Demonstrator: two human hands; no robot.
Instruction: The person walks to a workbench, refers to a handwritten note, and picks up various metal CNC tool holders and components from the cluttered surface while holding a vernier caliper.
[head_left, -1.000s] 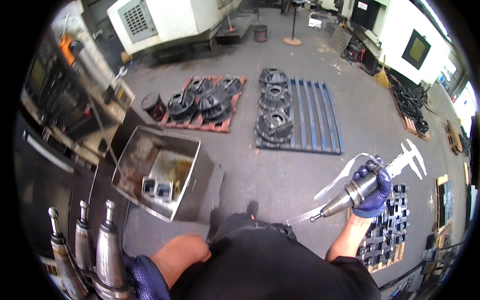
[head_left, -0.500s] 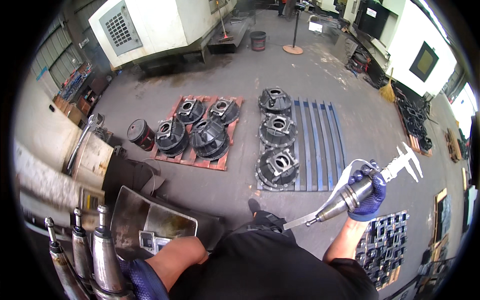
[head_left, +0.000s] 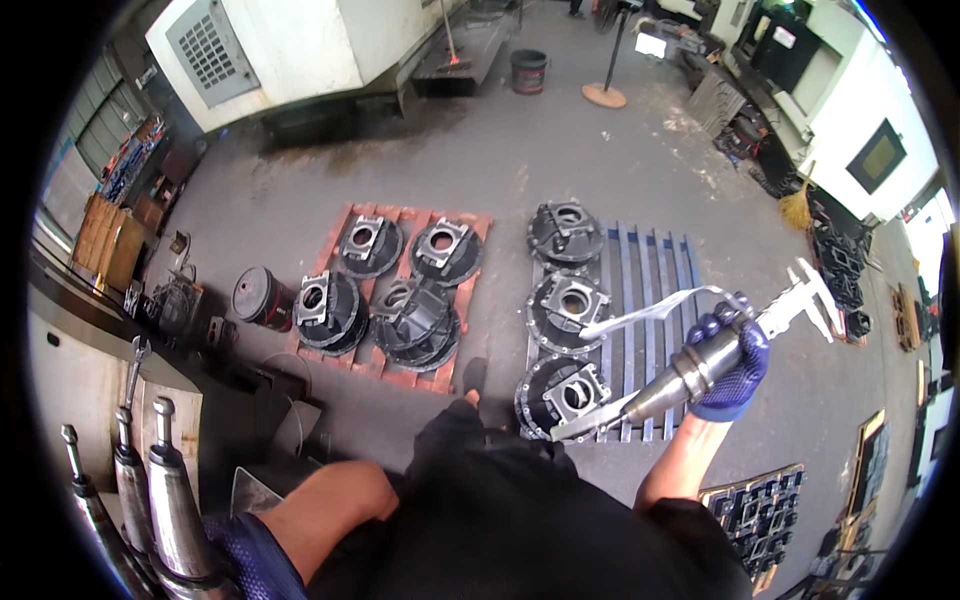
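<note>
My right hand [head_left: 728, 375], in a purple-blue dotted glove, is closed round a steel tapered tool holder [head_left: 655, 392] and a caliper [head_left: 805, 305] together. The caliper jaws stick out past the fingers on the right; a flat metal end shows beyond the taper's tip. From the same hand trails a thin white strip [head_left: 650, 312]. At the lower left my left hand [head_left: 245, 560], gloved alike, is partly hidden behind several tapered tool holders [head_left: 180, 510] with knobbed ends pointing up. Its fingers do not show, but the holders stay with it.
Black cast housings stand on a red pallet [head_left: 440, 380] and a blue slatted pallet [head_left: 650, 260] ahead. A bucket [head_left: 262, 298] sits left of the red one. White machines [head_left: 290, 50] flank the floor. Small black parts lie on a pallet [head_left: 755, 515] at the lower right.
My view has shifted forward over the floor, and a foot now shows near the red pallet. Both hands keep their holds; the white strip has swung out to the left.
</note>
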